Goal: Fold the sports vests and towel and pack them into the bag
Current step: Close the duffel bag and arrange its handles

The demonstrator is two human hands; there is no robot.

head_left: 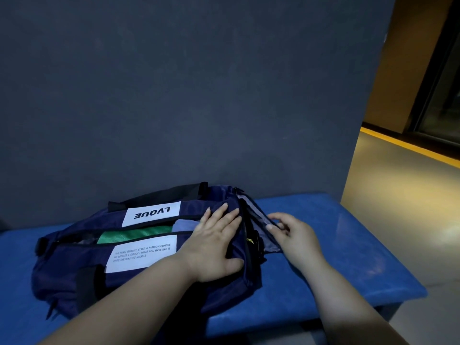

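A navy duffel bag (82, 275) with white label patches lies on the blue bench (336, 257). Through its open top slot a green vest (134, 234) and a light blue cloth (183, 224) show inside. My left hand (216, 245) lies flat with straight fingers on the bag's right end. My right hand (293, 235) pinches the edge of the grey-lined end flap (258, 215), which stands open at the bag's right end. Something black with yellow print (251, 241) sits in that end pocket.
A dark grey wall (186, 83) rises right behind the bench. The bench's right edge drops to a pale floor (398, 190) with a yellow stripe (410, 145). Bare bench surface lies right of the bag.
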